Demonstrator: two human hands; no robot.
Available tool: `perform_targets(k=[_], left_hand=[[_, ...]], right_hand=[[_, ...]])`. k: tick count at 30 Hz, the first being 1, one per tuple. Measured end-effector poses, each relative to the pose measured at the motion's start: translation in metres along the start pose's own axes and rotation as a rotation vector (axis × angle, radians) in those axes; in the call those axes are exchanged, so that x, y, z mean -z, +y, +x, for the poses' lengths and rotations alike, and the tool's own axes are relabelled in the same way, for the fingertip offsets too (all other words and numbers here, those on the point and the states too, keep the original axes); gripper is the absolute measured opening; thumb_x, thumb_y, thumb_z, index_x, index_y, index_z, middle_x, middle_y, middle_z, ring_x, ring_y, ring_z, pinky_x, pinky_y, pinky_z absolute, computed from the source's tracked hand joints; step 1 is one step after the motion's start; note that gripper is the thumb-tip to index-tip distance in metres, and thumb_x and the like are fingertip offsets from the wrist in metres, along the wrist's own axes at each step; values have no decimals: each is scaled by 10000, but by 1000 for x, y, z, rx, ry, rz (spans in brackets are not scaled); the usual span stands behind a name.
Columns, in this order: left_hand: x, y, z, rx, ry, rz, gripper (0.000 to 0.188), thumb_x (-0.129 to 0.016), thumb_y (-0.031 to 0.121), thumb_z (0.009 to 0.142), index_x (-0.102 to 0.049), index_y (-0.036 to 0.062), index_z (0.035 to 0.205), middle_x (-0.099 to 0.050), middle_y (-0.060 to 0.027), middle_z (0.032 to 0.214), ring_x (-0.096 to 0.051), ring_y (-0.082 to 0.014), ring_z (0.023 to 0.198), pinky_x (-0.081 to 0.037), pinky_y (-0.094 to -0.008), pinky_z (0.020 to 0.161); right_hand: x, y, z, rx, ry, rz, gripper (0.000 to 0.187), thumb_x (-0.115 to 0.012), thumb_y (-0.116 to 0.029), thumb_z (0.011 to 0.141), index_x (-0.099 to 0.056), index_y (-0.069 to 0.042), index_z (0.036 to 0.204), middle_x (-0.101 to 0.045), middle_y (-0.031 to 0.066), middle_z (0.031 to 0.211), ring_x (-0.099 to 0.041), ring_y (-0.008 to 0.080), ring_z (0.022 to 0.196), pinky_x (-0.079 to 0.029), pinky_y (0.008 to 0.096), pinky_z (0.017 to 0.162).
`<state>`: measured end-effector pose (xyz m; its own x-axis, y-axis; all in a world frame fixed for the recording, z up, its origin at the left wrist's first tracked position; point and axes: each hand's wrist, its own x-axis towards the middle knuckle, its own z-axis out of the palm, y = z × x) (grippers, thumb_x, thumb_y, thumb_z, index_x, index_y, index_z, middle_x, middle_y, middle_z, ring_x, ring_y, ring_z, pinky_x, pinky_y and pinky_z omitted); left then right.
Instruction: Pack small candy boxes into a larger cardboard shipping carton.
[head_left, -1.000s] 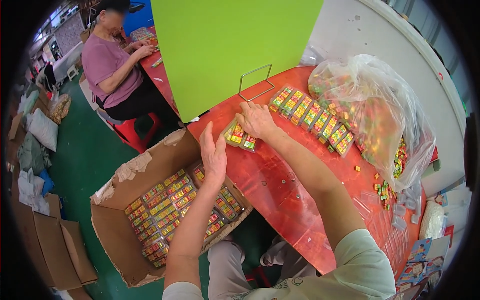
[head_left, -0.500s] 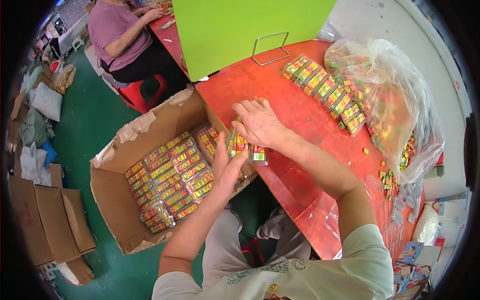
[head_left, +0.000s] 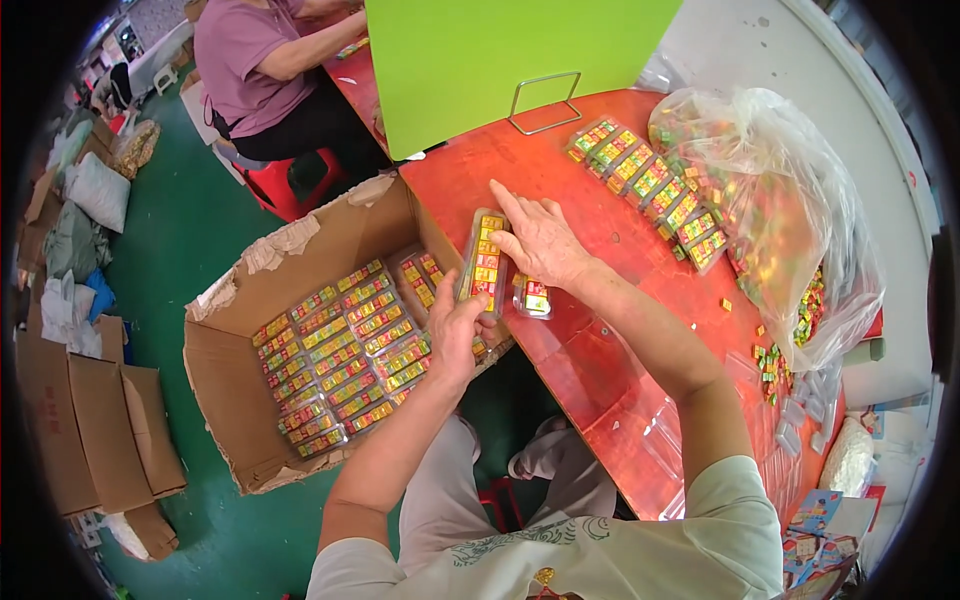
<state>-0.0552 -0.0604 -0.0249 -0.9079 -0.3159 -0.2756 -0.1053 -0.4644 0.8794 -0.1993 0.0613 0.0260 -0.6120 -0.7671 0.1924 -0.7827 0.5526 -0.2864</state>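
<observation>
My left hand [head_left: 455, 335] is closed round the lower end of a long clear plastic case [head_left: 487, 265] filled with small red, yellow and green blocks. The case stands over the inner edge of the table, tilted a little. My right hand [head_left: 545, 243] is at its right side, fingers stretched and apart, the thumb at the case's edge. Below my right hand, a second filled case [head_left: 533, 297] lies on the table, partly hidden. To the left, an open cardboard box [head_left: 240, 375] holds rows of such filled cases [head_left: 350, 350].
More filled cases [head_left: 650, 178] lie in a row across the red table [head_left: 590, 330]. Beside them is a big clear bag [head_left: 790, 210] of loose blocks, some spilled [head_left: 770, 370]. A green board [head_left: 510, 60] with a wire stand [head_left: 545, 105] rises behind. Another person [head_left: 265, 60] sits beyond.
My right hand has opened and shifted right off the case's top, uncovering its blocks. My left hand has closed on the case's lower end. The view has shifted slightly.
</observation>
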Motion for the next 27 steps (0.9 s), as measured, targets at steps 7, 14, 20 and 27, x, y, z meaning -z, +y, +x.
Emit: perform_targets(k=[7, 14, 20, 27], left_hand=[[-1, -1, -3, 29, -27, -38, 641, -582, 198, 836, -326, -28, 1378, -586, -115, 880, -564, -142, 659, -466, -267, 537], [4, -3, -6, 98, -83, -305, 440, -601, 190, 844, -430, 10, 1207, -581, -112, 928, -591, -182, 696, -476, -276, 537], [12, 1, -22, 24, -71, -370, 360, -559, 175, 862, -456, 34, 1177, -595, -87, 934, -603, -172, 756, -479, -293, 581], [70, 45, -32, 11, -175, -110, 485, -556, 198, 847, -406, 27, 1275, -574, -92, 1026, -599, -163, 789, -492, -291, 603]], right_hand=[[6, -8, 10, -25, -73, -213, 552, -452, -429, 939, -435, -42, 1332, -613, 183, 1113, -567, 324, 1074, -297, 522, 974], [0, -33, 29, 13, -178, -268, 435, -505, -377, 905, -549, -62, 1202, -627, 159, 1059, -583, 305, 1028, -353, 475, 917], [-13, -37, 39, 69, -20, 48, 356, -578, -252, 868, -544, -48, 1157, -603, 137, 1028, -592, 269, 893, -456, 390, 829], [-42, -105, 62, -418, -1, 1224, 331, -613, -88, 839, -482, -44, 1140, -571, 77, 940, -592, 172, 854, -503, 295, 724]])
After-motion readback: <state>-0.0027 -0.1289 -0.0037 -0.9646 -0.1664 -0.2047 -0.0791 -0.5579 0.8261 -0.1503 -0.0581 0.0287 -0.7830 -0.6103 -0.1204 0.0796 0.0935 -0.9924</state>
